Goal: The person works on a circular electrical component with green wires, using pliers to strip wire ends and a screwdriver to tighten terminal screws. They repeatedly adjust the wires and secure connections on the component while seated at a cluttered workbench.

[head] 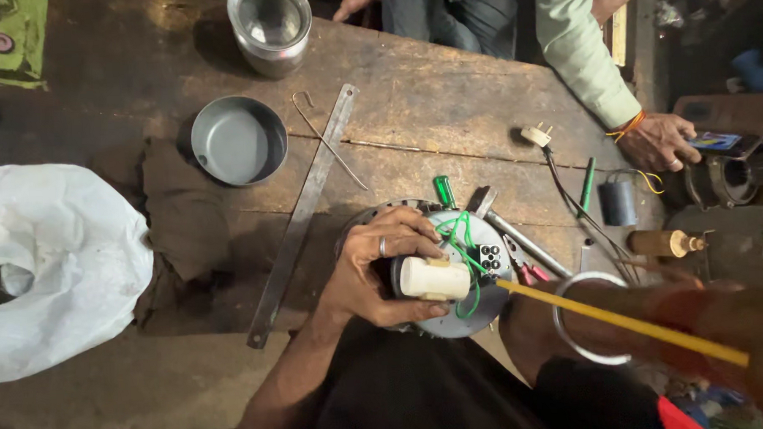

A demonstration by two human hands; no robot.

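centre of frame: left hand (368,270) grasping white cylinder (434,279) on round motor (465,309); lower right: right hand (741,329), blurred, gripping yellow rod (605,318).

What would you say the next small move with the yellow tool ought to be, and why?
Probably a slight steadying of the tip on the terminal block. The yellow tool, held by the blurred right hand, points at it among the green wires, while the left hand holds the motor and white capacitor.
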